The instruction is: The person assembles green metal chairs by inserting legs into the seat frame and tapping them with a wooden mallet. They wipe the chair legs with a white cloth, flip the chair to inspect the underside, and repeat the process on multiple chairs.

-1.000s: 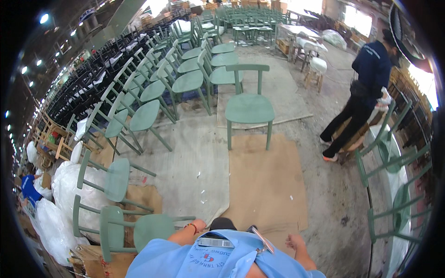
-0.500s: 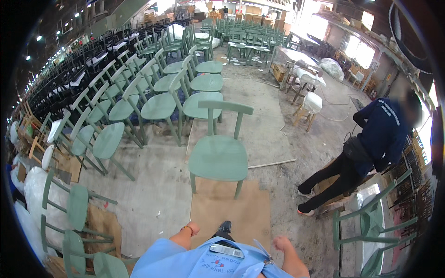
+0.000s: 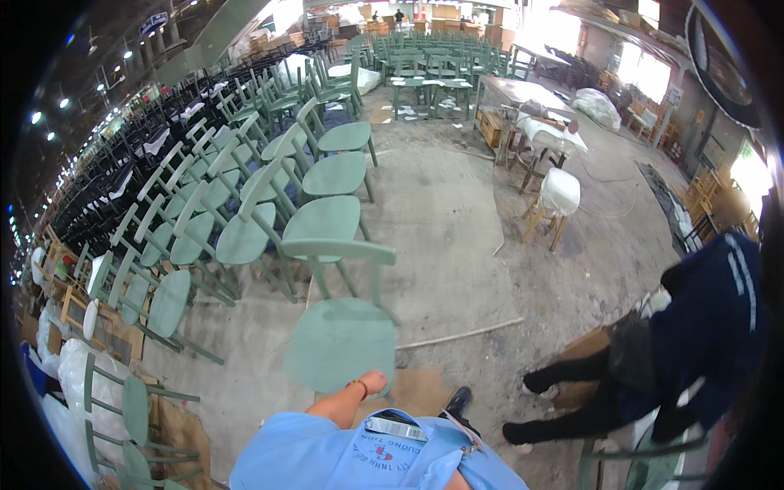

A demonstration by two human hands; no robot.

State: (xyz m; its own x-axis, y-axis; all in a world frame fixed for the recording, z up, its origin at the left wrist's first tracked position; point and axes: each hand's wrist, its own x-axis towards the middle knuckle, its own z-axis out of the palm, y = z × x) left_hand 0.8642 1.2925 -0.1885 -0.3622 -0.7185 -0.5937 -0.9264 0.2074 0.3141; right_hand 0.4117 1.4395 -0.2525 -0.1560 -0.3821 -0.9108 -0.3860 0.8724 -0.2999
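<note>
A green wooden chair (image 3: 339, 343) with a curved backrest stands directly before me, slightly blurred, its seat toward me. My left hand (image 3: 373, 382), with a beaded bracelet on its wrist, is at the near right edge of that seat. Its fingers are curled in and nothing shows in them; whether it touches the seat I cannot tell. My right hand is out of view, with only a bit of skin at the lower edge beside my blue shirt (image 3: 327, 453). My dark shoe (image 3: 459, 402) is on the floor by a cardboard sheet (image 3: 425, 384).
Rows of green chairs (image 3: 335, 175) stand at the left and continue far back. More chairs (image 3: 135, 408) lie at the lower left beside plastic wrap (image 3: 77, 367). A person in dark clothes (image 3: 702, 310) bends at the right. A wrapped stool (image 3: 559, 192) and table (image 3: 523, 90) stand beyond.
My view has shifted, and the chair appears nearer and further left. My left hand has come up in front of its seat. My right hand has left the picture. The person has bent lower.
</note>
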